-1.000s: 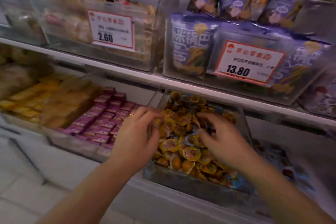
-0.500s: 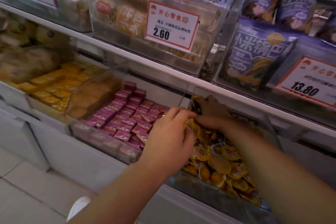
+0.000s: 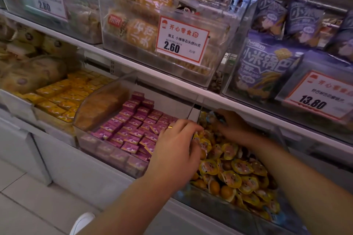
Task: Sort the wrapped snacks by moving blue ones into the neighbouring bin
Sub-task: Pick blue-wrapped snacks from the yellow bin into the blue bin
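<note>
Nearest, we see the clear bin [image 3: 219, 208] of yellow snacks [image 3: 242, 175], its right end cut off by our right arm. Our left hand [image 3: 175, 150] curls at the bin's left edge; its fingertips are hidden, so we cannot tell whether it holds anything. Farther back, our right hand [image 3: 232, 124] reaches under the shelf [image 3: 191, 91], fingers bent around blue snacks [image 3: 212, 117], blurred in shadow.

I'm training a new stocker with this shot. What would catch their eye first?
Probably both hands meeting at the bin of yellow snacks low on the right: the left hand at its near-left edge, the right hand reaching toward the back. Next, the white price tag reading 2.60 above.
</note>
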The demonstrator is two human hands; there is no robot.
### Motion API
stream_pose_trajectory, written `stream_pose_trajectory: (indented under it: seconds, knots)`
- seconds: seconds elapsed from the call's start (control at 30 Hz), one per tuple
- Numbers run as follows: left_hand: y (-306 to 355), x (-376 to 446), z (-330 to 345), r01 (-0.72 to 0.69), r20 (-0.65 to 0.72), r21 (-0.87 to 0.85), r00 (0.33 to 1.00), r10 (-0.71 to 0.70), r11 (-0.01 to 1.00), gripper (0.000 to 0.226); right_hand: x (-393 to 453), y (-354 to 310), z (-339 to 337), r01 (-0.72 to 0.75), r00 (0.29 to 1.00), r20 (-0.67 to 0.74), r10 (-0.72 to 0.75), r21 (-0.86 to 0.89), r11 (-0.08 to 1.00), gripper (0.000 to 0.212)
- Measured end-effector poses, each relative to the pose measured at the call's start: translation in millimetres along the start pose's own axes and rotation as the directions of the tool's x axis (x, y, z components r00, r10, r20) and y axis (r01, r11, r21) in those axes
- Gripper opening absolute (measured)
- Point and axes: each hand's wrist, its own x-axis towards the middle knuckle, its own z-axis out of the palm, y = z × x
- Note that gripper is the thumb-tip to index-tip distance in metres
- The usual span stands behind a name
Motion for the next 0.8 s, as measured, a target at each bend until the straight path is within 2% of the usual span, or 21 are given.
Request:
stream_pose_trajectory:
  seconds: [0.13, 0.27, 0.33, 0.4, 0.43, 0.5, 0.57, 0.67, 0.7, 0.8]
  knots:
    - [11.2, 0.4, 6.5, -0.071, -0.075, 0.011, 0.995, 0.072, 0.997, 0.028, -46.4, 9.6, -37.8, -0.215, 0.967, -0.087, 0.239, 0.221, 0.951, 0.06]
    - [26.5, -4.6, 26.8, -0.158, -0.033, -0.03, 0.987, 0.157, 0.987, 0.025, -99.8, 4.9, -54.1, -0.207, 0.937, -0.112, 0.331, 0.587, 0.783, 0.029]
    - [31.7, -7.4, 37.0, -0.15, 0.01, -0.066, 0.988, 0.151, 0.986, 0.024, -124.7, 1.4, -51.8, -0.18, 0.92, -0.085, 0.382, 0.775, 0.606, 0.026]
    - [36.8, -9.6, 47.7, -0.13, 0.048, -0.094, 0.99, 0.135, 0.987, 0.024, -148.3, 0.3, -47.8, -0.207, 0.902, 0.032, 0.431, 0.907, 0.367, 0.027]
    - [39.5, -10.7, 52.8, -0.124, 0.067, -0.102, 0.989, 0.132, 0.987, 0.025, -158.5, -1.2, -46.1, -0.225, 0.897, 0.083, 0.434, 0.931, 0.287, 0.03]
    - [44.2, -12.7, 61.6, -0.127, 0.114, -0.1, 0.984, 0.138, 0.987, 0.028, -171.9, 1.6, -45.5, -0.228, 0.895, 0.119, 0.43, 0.951, 0.21, 0.034]
    - [46.4, -11.7, 69.8, -0.165, 0.172, -0.06, 0.97, 0.173, 0.984, 0.032, -178.7, 7.3, -52.0, -0.196, 0.904, 0.079, 0.421, 0.95, 0.242, 0.033]
    - [45.8, -6.6, 81.8, -0.221, 0.263, 0.04, 0.943, 0.203, 0.974, 0.039, -186.8, 28.0, -73.8, -0.125, 0.909, -0.088, 0.408, 0.875, 0.467, 0.02]
    - [44.3, -3.6, 86.4, -0.24, 0.286, 0.071, 0.935, 0.211, 0.968, 0.041, -189.5, 37.5, -80.9, -0.137, 0.889, -0.112, 0.443, 0.86, 0.492, 0.017]
    - [42.6, 5.7, 103.2, -0.292, 0.345, 0.126, 0.909, 0.234, 0.948, 0.048, -196.1, 77.3, -84.6, -0.254, 0.798, -0.096, 0.595, 0.842, 0.476, 0.017]
